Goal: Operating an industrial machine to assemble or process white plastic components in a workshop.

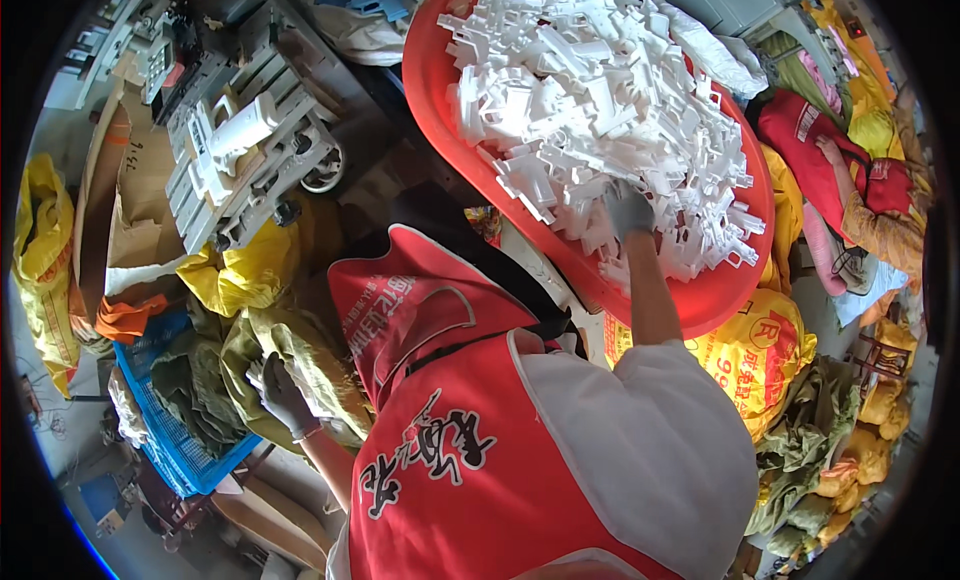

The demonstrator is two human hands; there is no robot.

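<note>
A large red tub (425, 75) holds a heap of white moulded plastic parts (570, 90). My right hand (628, 210), in a grey glove, reaches into the near side of this heap. Its fingers are bent and close around a white plastic part, though the fingertips are partly hidden among the pieces. My left hand (286, 398), also gloved in grey, is low at my left, beside an olive sack (305, 345). Its fingers are stretched out, and I see nothing held in them. On a slatted metal machine (185, 205) at the left lies a bulky white plastic piece (240, 132).
A blue plastic crate (165, 435) with dark green cloth stands at the lower left, near a cardboard box (150, 195). Yellow sacks (765, 355) and olive sacks (810, 430) crowd the right. Another person in a red garment (800, 130) is at the far right.
</note>
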